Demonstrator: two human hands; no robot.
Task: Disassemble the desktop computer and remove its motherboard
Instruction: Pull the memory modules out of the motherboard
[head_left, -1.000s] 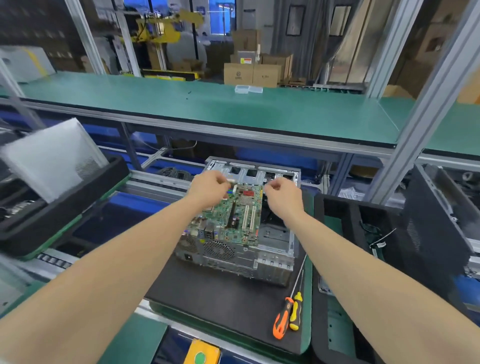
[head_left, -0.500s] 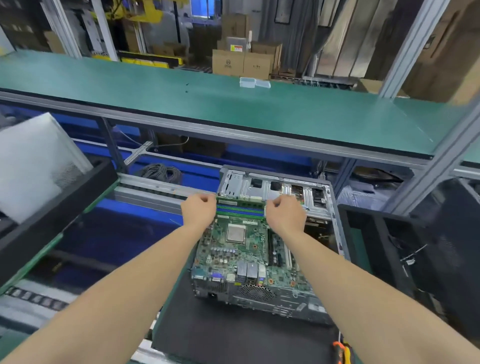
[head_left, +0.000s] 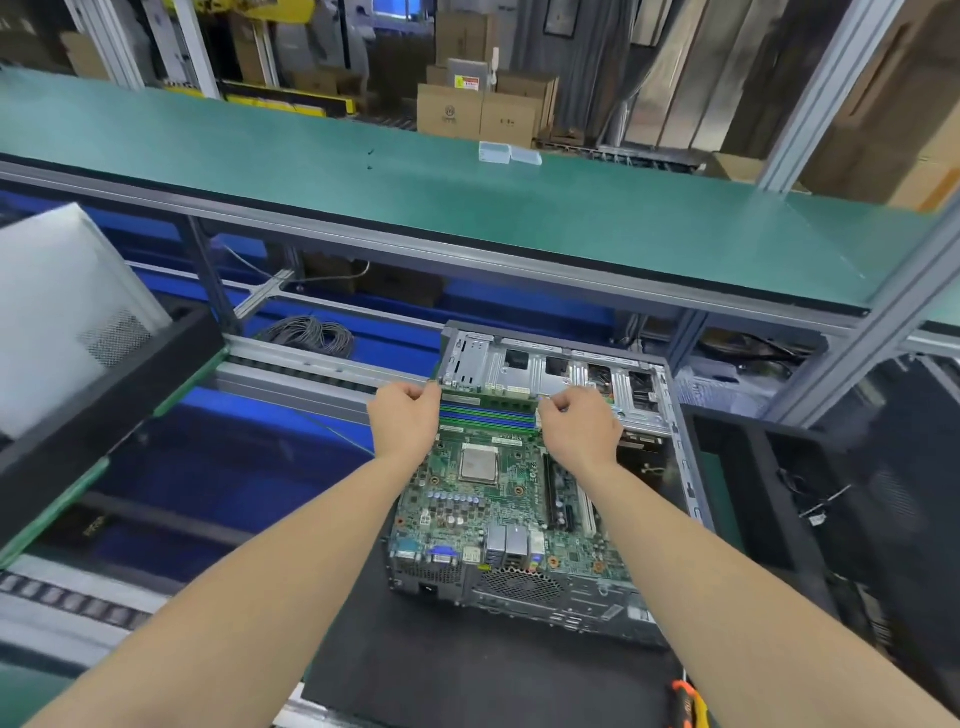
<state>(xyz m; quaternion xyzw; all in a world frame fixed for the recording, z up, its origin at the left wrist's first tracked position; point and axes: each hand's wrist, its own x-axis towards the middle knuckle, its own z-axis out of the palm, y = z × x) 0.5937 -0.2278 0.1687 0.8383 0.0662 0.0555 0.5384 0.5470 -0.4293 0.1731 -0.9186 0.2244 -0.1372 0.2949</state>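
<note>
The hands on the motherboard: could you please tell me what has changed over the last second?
Only the head view has moved in closer. The left hand and right hand stay pinching the two ends of the memory module; whether it has lifted is unclear. The motherboard and case have not shifted.

A factory assembly line: long green-matted worktop (head_left: 467, 208) on aluminium framing, stacked brown cardboard boxes (head_left: 475, 111) behind it.
</note>
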